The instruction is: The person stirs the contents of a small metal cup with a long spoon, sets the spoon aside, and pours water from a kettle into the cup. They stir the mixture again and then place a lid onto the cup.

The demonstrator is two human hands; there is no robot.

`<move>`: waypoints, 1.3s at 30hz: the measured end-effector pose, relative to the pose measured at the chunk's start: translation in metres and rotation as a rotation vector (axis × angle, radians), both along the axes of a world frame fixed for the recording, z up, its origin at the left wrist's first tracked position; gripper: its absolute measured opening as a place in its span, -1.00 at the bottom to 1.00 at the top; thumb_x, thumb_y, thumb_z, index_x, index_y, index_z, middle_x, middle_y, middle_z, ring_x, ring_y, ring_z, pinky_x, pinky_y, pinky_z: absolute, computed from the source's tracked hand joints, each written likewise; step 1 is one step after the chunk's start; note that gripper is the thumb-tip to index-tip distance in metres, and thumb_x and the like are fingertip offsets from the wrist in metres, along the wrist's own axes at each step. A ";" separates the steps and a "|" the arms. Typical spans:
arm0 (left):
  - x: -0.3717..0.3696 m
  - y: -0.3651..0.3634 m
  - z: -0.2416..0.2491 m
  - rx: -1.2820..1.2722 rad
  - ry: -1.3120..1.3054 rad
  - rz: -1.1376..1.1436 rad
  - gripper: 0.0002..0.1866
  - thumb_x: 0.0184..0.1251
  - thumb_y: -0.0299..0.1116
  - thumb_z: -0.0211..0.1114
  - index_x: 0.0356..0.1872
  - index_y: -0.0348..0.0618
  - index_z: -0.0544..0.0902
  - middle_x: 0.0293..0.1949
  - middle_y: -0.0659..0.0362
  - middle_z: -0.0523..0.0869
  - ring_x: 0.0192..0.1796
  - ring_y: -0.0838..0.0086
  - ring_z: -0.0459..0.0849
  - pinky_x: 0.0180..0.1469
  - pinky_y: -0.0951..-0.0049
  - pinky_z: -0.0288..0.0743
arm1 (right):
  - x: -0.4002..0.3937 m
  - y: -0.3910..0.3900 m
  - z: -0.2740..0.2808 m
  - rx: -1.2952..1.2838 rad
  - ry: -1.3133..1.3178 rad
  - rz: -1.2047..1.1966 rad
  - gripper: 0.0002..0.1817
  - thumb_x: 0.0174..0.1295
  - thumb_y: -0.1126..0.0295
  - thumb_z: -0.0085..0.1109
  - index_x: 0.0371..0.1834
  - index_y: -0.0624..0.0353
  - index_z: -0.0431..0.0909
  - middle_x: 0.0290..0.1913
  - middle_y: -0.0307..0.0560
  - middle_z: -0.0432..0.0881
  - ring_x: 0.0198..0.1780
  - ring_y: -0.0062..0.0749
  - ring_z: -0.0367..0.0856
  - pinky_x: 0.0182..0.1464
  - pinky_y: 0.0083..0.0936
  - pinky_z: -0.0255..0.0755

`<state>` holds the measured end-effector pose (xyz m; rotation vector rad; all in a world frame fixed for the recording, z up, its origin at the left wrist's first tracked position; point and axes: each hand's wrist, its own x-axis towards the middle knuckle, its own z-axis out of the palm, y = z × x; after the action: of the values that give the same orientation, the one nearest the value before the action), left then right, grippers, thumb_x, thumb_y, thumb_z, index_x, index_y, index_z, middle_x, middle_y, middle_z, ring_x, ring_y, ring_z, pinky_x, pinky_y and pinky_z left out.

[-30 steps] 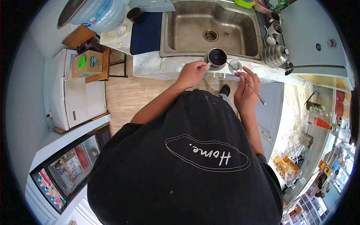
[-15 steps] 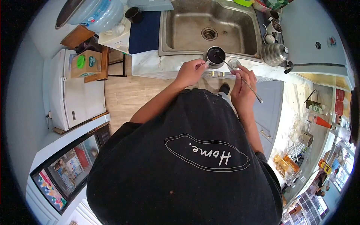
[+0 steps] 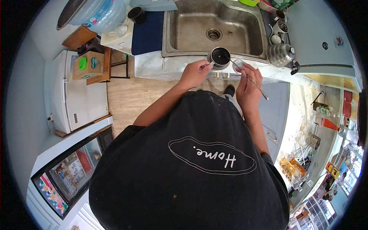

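Note:
A metal cup (image 3: 220,57) with dark liquid inside stands on the marble counter's front edge, just below the sink. My left hand (image 3: 196,74) pinches the cup's handle on its left side. A long thin spoon (image 3: 257,86) slants from the cup down to the right, its inner end hidden in the dark liquid. Around the spoon's middle, the fingers of my right hand (image 3: 249,84) are closed. Beside the cup, a small clear glass (image 3: 237,65) sits on the counter, partly behind my right fingertips.
The steel sink (image 3: 245,45) lies beyond the cup. A steel kettle (image 3: 281,55) stands right of it, with mugs behind. On the left are a dark blue mat (image 3: 147,36), a black cup (image 3: 137,15) and a large water bottle (image 3: 103,17).
The spoon and my right fingers have shifted slightly. The cup has moved barely, with my left hand still at its handle.

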<state>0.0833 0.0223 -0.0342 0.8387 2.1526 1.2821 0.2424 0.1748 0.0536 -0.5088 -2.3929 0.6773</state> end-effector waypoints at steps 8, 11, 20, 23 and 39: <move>0.000 0.000 0.002 -0.026 -0.016 -0.002 -0.67 0.47 -0.12 0.32 -0.04 -0.19 0.74 -0.23 -0.04 0.80 -0.20 0.23 0.78 -0.09 0.28 0.61 | 0.010 -0.002 0.001 -0.002 -0.021 0.032 -0.88 0.45 0.51 0.11 -0.10 0.14 0.65 0.01 -0.01 0.74 0.22 -0.10 0.66 0.50 0.05 0.20; 0.001 0.001 -0.006 0.002 0.003 0.013 -0.67 0.47 -0.11 0.32 -0.04 -0.19 0.73 -0.24 -0.04 0.80 -0.20 0.23 0.78 -0.09 0.28 0.61 | 0.004 0.000 0.002 -0.010 -0.034 0.032 -0.88 0.46 0.51 0.09 -0.10 0.14 0.65 0.03 -0.02 0.74 0.23 -0.11 0.66 0.52 0.04 0.17; 0.003 0.000 0.008 0.001 -0.002 0.006 -0.68 0.48 -0.12 0.32 -0.07 -0.19 0.74 -0.27 -0.03 0.79 -0.24 0.23 0.77 -0.12 0.29 0.60 | 0.011 -0.001 0.003 0.000 -0.061 0.038 -0.86 0.46 0.51 0.08 -0.07 0.17 0.64 0.03 0.01 0.74 0.24 -0.10 0.65 0.49 0.06 0.19; 0.003 0.000 0.000 0.023 0.027 0.025 -0.68 0.48 -0.11 0.32 -0.07 -0.19 0.74 -0.27 -0.03 0.80 -0.24 0.23 0.77 -0.12 0.29 0.61 | 0.006 0.001 0.005 -0.004 -0.074 0.026 -0.87 0.46 0.51 0.08 -0.07 0.17 0.64 0.02 0.01 0.74 0.23 -0.09 0.65 0.50 0.06 0.19; 0.004 -0.002 0.003 0.019 0.013 0.032 -0.67 0.44 -0.15 0.38 -0.05 -0.22 0.76 -0.22 -0.03 0.83 -0.21 0.26 0.80 -0.07 0.33 0.63 | 0.014 0.005 0.003 0.034 -0.036 0.009 -0.84 0.50 0.51 0.04 -0.08 0.14 0.65 0.02 -0.01 0.75 0.21 -0.12 0.68 0.45 0.03 0.28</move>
<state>0.0872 0.0205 -0.0311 0.8259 2.1753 1.3180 0.2567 0.1799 0.0562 -0.5004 -2.4374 0.6347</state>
